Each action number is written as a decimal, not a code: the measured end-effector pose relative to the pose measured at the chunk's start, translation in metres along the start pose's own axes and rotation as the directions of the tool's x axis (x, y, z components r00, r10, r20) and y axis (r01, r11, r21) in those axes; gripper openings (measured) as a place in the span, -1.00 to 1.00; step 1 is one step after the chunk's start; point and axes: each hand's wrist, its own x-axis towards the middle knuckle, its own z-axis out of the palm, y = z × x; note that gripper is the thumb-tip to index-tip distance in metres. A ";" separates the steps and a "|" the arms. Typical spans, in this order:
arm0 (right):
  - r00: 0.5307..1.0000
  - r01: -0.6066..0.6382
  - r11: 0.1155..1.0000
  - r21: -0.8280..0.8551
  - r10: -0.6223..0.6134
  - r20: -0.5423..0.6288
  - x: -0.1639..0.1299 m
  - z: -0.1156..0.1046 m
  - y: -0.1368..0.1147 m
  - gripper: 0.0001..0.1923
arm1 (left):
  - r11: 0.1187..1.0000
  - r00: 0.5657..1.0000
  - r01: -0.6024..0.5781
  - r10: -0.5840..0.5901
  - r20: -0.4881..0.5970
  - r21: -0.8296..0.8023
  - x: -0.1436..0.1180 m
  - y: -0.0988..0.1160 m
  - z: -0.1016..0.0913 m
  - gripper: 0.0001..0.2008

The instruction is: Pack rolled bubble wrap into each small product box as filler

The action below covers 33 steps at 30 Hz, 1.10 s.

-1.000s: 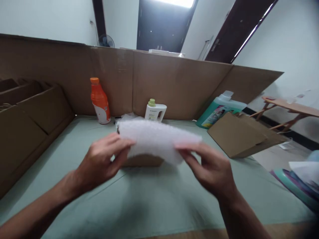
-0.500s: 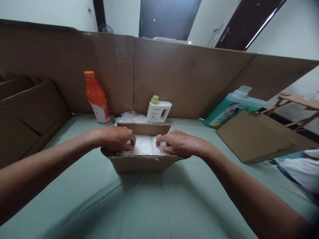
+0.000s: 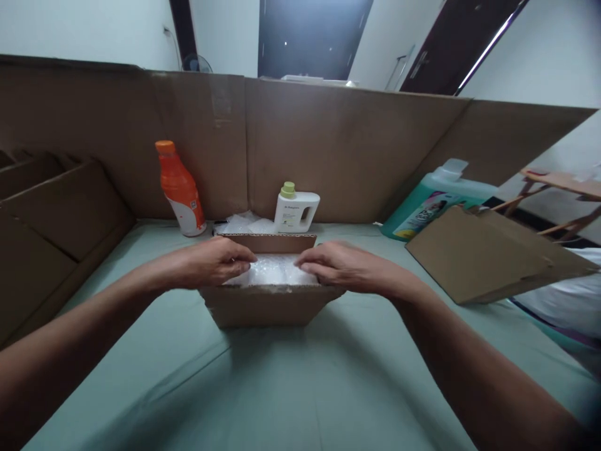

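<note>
A small open cardboard box [image 3: 263, 308] stands in front of me with clear bubble wrap [image 3: 275, 268] filling its top. My left hand [image 3: 218, 262] is over the box's left side, its fingers stretched toward the wrap and the thumb a little apart. Over the right side, my right hand [image 3: 331, 264] points its fingertips inward in the same way, just above or lightly touching the wrap. Neither hand shows anything between its fingers. What lies under the wrap is hidden, and both hands cover the box's side edges.
Behind the box are an orange bottle [image 3: 181, 191], a white jug with a green cap [image 3: 295, 210] and more bubble wrap [image 3: 246, 222]. A large green liquid bottle [image 3: 432, 197] and a loose cardboard piece [image 3: 488, 254] are at right. Cardboard walls [image 3: 338, 141] border the cloth-covered surface [image 3: 263, 388].
Both hands have risen slightly from the bubble wrap, and their curled fingers have straightened. The view has shifted a little. The box stays in place.
</note>
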 end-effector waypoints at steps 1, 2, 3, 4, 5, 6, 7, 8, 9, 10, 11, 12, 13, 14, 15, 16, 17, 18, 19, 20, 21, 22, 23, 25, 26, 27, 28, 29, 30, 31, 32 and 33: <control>0.987 0.002 0.999 0.054 0.007 -0.158 -0.015 0.002 0.004 -0.69 | 1.000 0.997 -0.001 0.001 -0.083 -0.002 -0.014 0.002 -0.001 -0.71; 0.945 -0.015 0.994 0.104 0.048 -0.323 -0.032 0.006 0.009 -0.69 | 1.000 0.977 0.006 -0.006 -0.211 -0.002 -0.031 0.002 0.002 -0.72; 0.878 -0.049 0.987 0.155 0.117 -0.464 -0.049 0.014 0.015 -0.70 | 1.000 0.932 0.030 -0.031 -0.360 -0.006 -0.049 0.001 0.008 -0.74; 0.805 -0.085 0.974 0.210 0.192 -0.562 -0.064 0.025 0.022 -0.72 | 0.997 0.857 0.072 -0.077 -0.509 -0.029 -0.068 -0.002 0.018 -0.77; 0.747 -0.119 0.956 0.269 0.265 -0.609 -0.077 0.039 0.031 -0.74 | 0.989 0.773 0.127 -0.149 -0.617 -0.080 -0.084 -0.006 0.033 -0.79; 0.710 -0.145 0.934 0.326 0.328 -0.624 -0.084 0.056 0.039 -0.75 | 0.965 0.694 0.206 -0.260 -0.671 -0.161 -0.098 -0.012 0.051 -0.78; 0.707 -0.165 0.906 0.390 0.384 -0.593 -0.087 0.074 0.047 -0.72 | 0.940 0.672 0.254 -0.341 -0.658 -0.227 -0.107 -0.019 0.071 -0.70; 0.728 -0.174 0.878 0.446 0.420 -0.542 -0.084 0.094 0.054 -0.63 | 0.909 0.681 0.296 -0.416 -0.602 -0.294 -0.112 -0.026 0.092 -0.57; 0.753 -0.175 0.851 0.495 0.440 -0.490 -0.078 0.113 0.058 -0.54 | 0.878 0.690 0.320 -0.474 -0.547 -0.357 -0.113 -0.033 0.111 -0.46; 0.780 -0.174 0.824 0.540 0.450 -0.435 -0.068 0.131 0.060 -0.47 | 0.849 0.703 0.334 -0.514 -0.491 -0.411 -0.110 -0.039 0.128 -0.38; 0.804 -0.171 0.798 0.577 0.452 -0.387 -0.057 0.146 0.060 -0.44 | 0.822 0.715 0.336 -0.541 -0.443 -0.461 -0.105 -0.045 0.143 -0.32; 0.819 -0.169 0.775 0.609 0.454 -0.351 -0.045 0.159 0.058 -0.45 | 0.797 0.724 0.322 -0.555 -0.409 -0.511 -0.097 -0.049 0.154 -0.30; 0.826 -0.165 0.754 0.636 0.458 -0.329 -0.035 0.168 0.055 -0.48 | 0.773 0.730 0.302 -0.563 -0.386 -0.558 -0.089 -0.051 0.162 -0.28; 0.823 -0.161 0.736 0.658 0.468 -0.322 -0.027 0.174 0.053 -0.51 | 0.750 0.731 0.279 -0.571 -0.374 -0.599 -0.080 -0.052 0.167 -0.28; 0.814 -0.159 0.721 0.674 0.482 -0.323 -0.022 0.178 0.050 -0.53 | 0.729 0.728 0.259 -0.579 -0.368 -0.634 -0.073 -0.050 0.171 -0.28; 0.798 -0.163 0.713 0.683 0.502 -0.334 -0.021 0.180 0.048 -0.54 | 0.713 0.720 0.243 -0.587 -0.370 -0.658 -0.068 -0.047 0.175 -0.28; 0.777 -0.174 0.709 0.683 0.525 -0.348 -0.023 0.180 0.045 -0.54 | 0.704 0.711 0.233 -0.594 -0.376 -0.670 -0.066 -0.042 0.179 -0.29; 0.754 -0.192 0.708 0.679 0.550 -0.360 -0.029 0.181 0.043 -0.54 | 0.705 0.703 0.231 -0.597 -0.385 -0.671 -0.067 -0.036 0.183 -0.29; 0.738 -0.214 0.709 0.672 0.568 -0.365 -0.037 0.181 0.040 -0.53 | 0.715 0.697 0.230 -0.594 -0.400 -0.661 -0.071 -0.029 0.188 -0.29; 0.727 -0.231 0.712 0.663 0.579 -0.368 -0.046 0.182 0.035 -0.53 | 0.732 0.688 0.226 -0.587 -0.427 -0.643 -0.079 -0.022 0.193 -0.28; 0.726 -0.234 0.719 0.654 0.577 -0.374 -0.055 0.183 0.029 -0.54 | 0.753 0.676 0.223 -0.577 -0.459 -0.619 -0.091 -0.015 0.198 -0.27; 0.731 -0.222 0.729 0.648 0.564 -0.384 -0.062 0.185 0.021 -0.55 | 0.774 0.657 0.226 -0.570 -0.494 -0.592 -0.104 -0.008 0.201 -0.26; 0.748 -0.198 0.741 0.642 0.537 -0.389 -0.065 0.186 0.012 -0.57 | 0.788 0.631 0.237 -0.570 -0.527 -0.568 -0.119 -0.003 0.202 -0.26; 0.799 -0.131 0.766 0.630 0.457 -0.390 -0.064 0.185 -0.010 -0.62 | 0.787 0.566 0.284 -0.599 -0.566 -0.549 -0.147 0.003 0.196 -0.29; 0.821 -0.095 0.773 0.628 0.417 -0.389 -0.059 0.182 -0.020 -0.64 | 0.768 0.539 0.316 -0.629 -0.561 -0.557 -0.157 0.005 0.189 -0.31; 0.836 -0.064 0.775 0.629 0.385 -0.390 -0.054 0.178 -0.027 -0.63 | 0.742 0.519 0.346 -0.661 -0.541 -0.574 -0.164 0.006 0.182 -0.35; 0.842 -0.042 0.774 0.631 0.368 -0.395 -0.049 0.172 -0.033 -0.61 | 0.717 0.505 0.364 -0.688 -0.521 -0.595 -0.166 0.006 0.175 -0.39; 0.839 -0.035 0.773 0.634 0.367 -0.402 -0.046 0.166 -0.035 -0.56 | 0.702 0.501 0.365 -0.702 -0.506 -0.612 -0.164 0.007 0.170 -0.41; 0.827 -0.044 0.772 0.634 0.384 -0.411 -0.045 0.161 -0.035 -0.51 | 0.700 0.507 0.352 -0.701 -0.502 -0.621 -0.159 0.008 0.166 -0.40; 0.812 -0.068 0.772 0.632 0.411 -0.414 -0.047 0.156 -0.033 -0.48 | 0.712 0.515 0.329 -0.686 -0.514 -0.620 -0.152 0.010 0.166 -0.36; 0.798 -0.101 0.770 0.630 0.441 -0.411 -0.050 0.152 -0.030 -0.47 | 0.733 0.522 0.301 -0.662 -0.539 -0.610 -0.145 0.011 0.168 -0.31; 0.788 -0.136 0.766 0.628 0.467 -0.400 -0.054 0.151 -0.025 -0.47 | 0.756 0.528 0.277 -0.636 -0.563 -0.593 -0.139 0.011 0.171 -0.25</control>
